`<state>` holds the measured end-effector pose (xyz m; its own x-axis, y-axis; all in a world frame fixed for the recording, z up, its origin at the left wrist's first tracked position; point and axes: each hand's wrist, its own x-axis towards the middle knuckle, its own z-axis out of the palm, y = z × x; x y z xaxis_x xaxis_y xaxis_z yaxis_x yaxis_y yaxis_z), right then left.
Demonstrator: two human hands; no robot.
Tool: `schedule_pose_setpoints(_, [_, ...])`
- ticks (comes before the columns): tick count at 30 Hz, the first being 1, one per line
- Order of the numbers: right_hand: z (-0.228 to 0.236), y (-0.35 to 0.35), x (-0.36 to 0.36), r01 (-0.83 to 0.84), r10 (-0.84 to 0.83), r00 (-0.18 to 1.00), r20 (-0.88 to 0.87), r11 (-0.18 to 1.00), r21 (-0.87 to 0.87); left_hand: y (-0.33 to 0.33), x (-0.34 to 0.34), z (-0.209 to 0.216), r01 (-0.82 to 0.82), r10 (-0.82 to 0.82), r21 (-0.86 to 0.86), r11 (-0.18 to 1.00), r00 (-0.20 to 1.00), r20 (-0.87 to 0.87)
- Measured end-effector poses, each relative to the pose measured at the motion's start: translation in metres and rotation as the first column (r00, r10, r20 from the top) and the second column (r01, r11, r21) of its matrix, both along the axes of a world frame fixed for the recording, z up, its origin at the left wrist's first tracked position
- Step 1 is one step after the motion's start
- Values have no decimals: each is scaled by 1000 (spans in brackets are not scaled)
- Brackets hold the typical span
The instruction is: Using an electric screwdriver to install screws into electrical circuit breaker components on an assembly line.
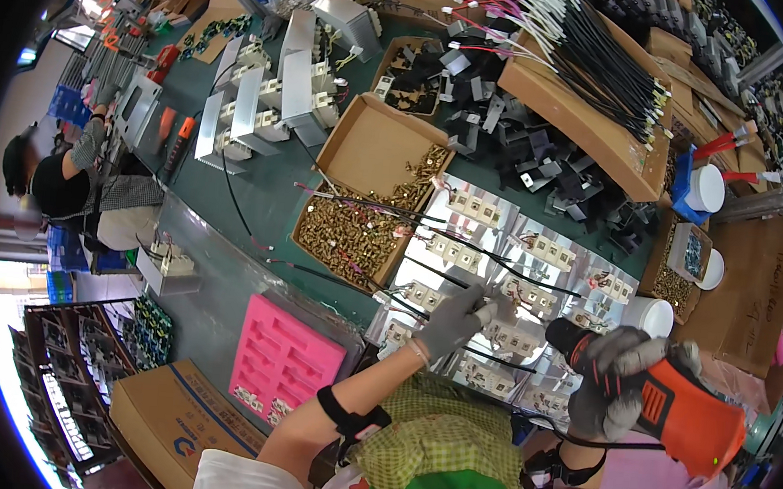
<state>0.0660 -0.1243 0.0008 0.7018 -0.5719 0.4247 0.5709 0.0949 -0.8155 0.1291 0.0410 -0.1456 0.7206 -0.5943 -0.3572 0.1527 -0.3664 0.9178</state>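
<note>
In a grey glove, my left hand (451, 323) reaches over a row of silver metal plates (501, 218) that carry white terminal blocks (543, 249). Its thumb and fingertips are pinched together just above the blocks; whatever lies between them is too small to make out. My right hand (611, 377), also gloved, grips an orange and black corded power screwdriver (692, 420), its black nose pointing left toward the plates. Black cables (536, 279) with small connectors cross the plates. Beyond them on the left, a cardboard box (377, 138) holds many brass-coloured screws (346, 239).
Finned metal housings (259, 110) stand at the far left. Black brackets (554, 170) lie heaped behind the plates, below a carton of cables (596, 104). A pink foam tray (286, 351) lies left of my forearm. Another person (66, 173) sits at the left.
</note>
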Motion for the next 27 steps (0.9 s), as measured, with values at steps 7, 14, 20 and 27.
schedule_pose_setpoints(7, [-36,10,45,-126,91,976,-199,977,-172,-41,17,-8,-8,-77,296,955,958,275])
schedule_pose_setpoints(14, [-63,13,54,-216,164,949,-270,960,-178,-50,21,-18,107,-240,442,891,936,259])
schedule_pose_setpoints(20, [-76,12,54,-223,131,926,-353,947,-233,-50,28,-7,131,-253,448,884,941,224])
schedule_pose_setpoints(27, [-83,20,50,-150,70,933,-354,968,-203,-48,22,-23,96,-243,416,904,917,317])
